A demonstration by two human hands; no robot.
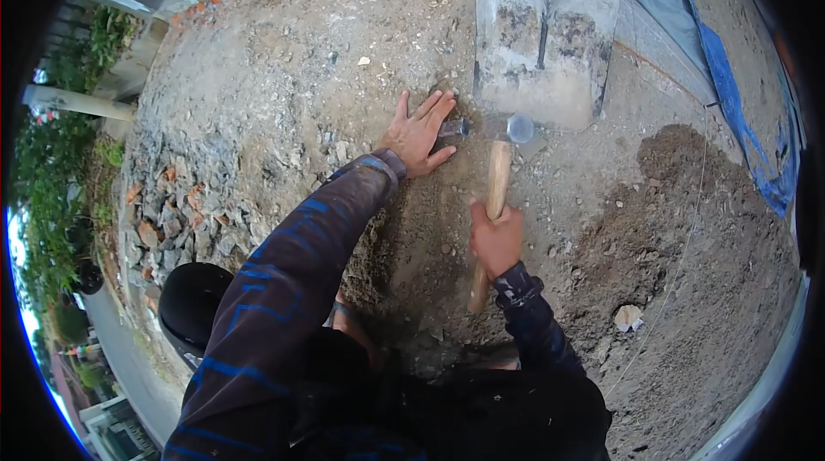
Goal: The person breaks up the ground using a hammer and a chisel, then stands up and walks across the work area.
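My right hand [496, 242] is wrapped round the wooden handle of a hammer [498, 177]. The hammer's heavy metal head [509, 128] is at the far end, just right of my left hand [419, 136]. That left hand is over the dirt with its fingers stretched and the thumb apart. A short dark metal bar [453, 128], perhaps a chisel, shows between its thumb and forefinger, pointing toward the hammer head. Whether the palm touches the bar is hidden.
A dirt-caked shovel blade [541, 74] lies beyond the hammer. Broken stones [176, 225] are heaped at left. Darker loose soil [636, 238] and a thin string [687, 246] are at right, near a blue tarp [735, 109]. A black rounded object [193, 302] is beside my left arm.
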